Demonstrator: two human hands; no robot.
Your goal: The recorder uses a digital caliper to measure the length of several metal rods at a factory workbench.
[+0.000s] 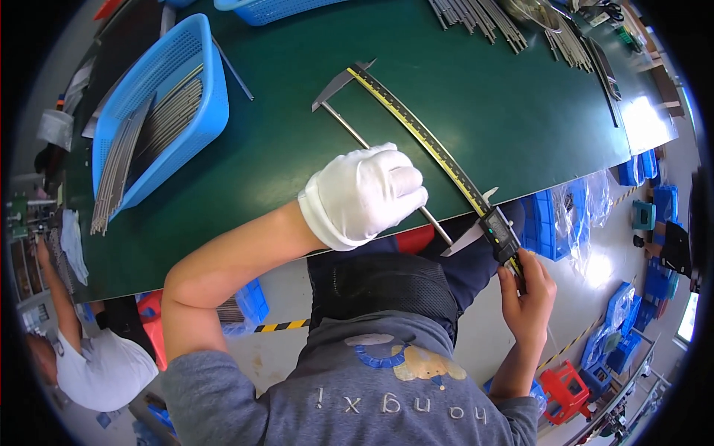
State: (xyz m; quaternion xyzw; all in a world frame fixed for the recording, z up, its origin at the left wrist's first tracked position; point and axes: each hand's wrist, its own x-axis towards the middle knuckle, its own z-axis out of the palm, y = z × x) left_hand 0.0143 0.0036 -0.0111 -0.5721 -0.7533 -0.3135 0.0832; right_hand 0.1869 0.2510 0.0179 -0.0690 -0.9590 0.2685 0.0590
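A white glove covers my left hand (366, 189), which is closed around a thin metal rod (343, 123) over the table's near edge. The rod runs slantwise between the jaws of a long digital caliper (424, 134). Its far end meets the fixed jaw, and its near end lies at or close to the sliding jaw; exact contact there is too small to tell. My bare right hand (529, 291) grips the caliper near its dark display unit (500, 232), thumb and fingers pressed round the beam's end. The caliper's beam carries a yellow and black scale.
A blue basket (216, 97) of metal rods stands left on the green table (282, 178), with a single rod (233, 68) beside it. More rods (480, 18) lie at the far right. Blue crates (547, 223) stand beyond the right edge. Another person (104, 364) is at left.
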